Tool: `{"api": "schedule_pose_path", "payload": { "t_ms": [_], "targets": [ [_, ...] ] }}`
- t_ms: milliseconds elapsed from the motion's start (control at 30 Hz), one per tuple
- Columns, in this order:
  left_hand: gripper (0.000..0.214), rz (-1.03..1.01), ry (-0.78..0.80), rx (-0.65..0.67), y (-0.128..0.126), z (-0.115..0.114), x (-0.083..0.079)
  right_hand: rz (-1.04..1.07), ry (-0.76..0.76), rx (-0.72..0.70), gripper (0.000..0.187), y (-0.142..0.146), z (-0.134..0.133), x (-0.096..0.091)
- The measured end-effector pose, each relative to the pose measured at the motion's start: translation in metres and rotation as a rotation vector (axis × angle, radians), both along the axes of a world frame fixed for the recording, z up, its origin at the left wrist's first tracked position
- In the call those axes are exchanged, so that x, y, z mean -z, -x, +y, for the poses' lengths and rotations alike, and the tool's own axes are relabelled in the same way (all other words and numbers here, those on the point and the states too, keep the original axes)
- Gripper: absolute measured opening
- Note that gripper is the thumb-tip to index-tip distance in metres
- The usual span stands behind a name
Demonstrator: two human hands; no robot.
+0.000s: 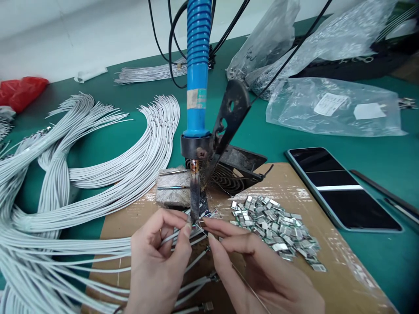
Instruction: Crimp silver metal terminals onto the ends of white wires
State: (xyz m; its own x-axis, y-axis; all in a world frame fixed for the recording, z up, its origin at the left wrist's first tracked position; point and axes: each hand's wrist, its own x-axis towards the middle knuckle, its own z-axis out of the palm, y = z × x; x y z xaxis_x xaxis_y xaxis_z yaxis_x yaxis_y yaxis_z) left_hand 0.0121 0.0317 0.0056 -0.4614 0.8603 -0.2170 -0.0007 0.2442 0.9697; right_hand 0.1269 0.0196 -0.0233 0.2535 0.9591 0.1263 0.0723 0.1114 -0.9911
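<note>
Bright, even light falls from above, and the shadows stay soft, with only faint shading under the left hand (157,261) and right hand (258,270). A hard white streak of reflected light crosses the dark phone screen (338,187). Strong glare whitens the clear plastic bags (334,109), and the metal clips (275,226) glint in small, sharp highlights. The wall (65,35) looks washed out, and the red bag (22,93) is slightly soft. Wide-angle distortion bends the far edge of the green mat (255,126) and stretches the white wires (32,248) along the left edge of the view.
</note>
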Motion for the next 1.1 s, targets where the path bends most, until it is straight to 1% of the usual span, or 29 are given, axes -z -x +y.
{"api": "schedule_pose_path", "payload": {
  "t_ms": [200, 367, 500, 633, 900, 1100],
  "targets": [
    [0.011, 0.008, -0.013, -0.003, 0.0007, 0.0001, 0.0013, -0.023, -0.023, -0.009, 0.016, -0.0021, 0.0008, 0.001],
    [0.012, 0.009, -0.014, -0.013, 0.0006, -0.0009, 0.0024, -0.037, -0.028, 0.011, 0.015, 0.0, 0.0001, 0.0014],
    [0.013, -0.012, -0.031, -0.024, 0.0008, -0.0011, 0.0028, -0.05, -0.051, 0.009, 0.017, 0.0003, 0.0013, -0.0002],
    [0.013, 0.002, -0.039, 0.001, 0.0021, -0.0004, 0.0038, -0.06, -0.066, -0.015, 0.017, -0.0017, 0.003, -0.0008],
    [0.013, -0.009, -0.01, -0.013, 0.001, -0.0009, 0.004, -0.038, -0.038, -0.036, 0.014, -0.0038, 0.0015, 0.005],
    [0.014, -0.012, -0.018, -0.011, 0.0004, -0.0018, 0.0041, -0.002, -0.003, -0.043, 0.015, 0.0011, -0.0008, 0.0065]
  ]
}}
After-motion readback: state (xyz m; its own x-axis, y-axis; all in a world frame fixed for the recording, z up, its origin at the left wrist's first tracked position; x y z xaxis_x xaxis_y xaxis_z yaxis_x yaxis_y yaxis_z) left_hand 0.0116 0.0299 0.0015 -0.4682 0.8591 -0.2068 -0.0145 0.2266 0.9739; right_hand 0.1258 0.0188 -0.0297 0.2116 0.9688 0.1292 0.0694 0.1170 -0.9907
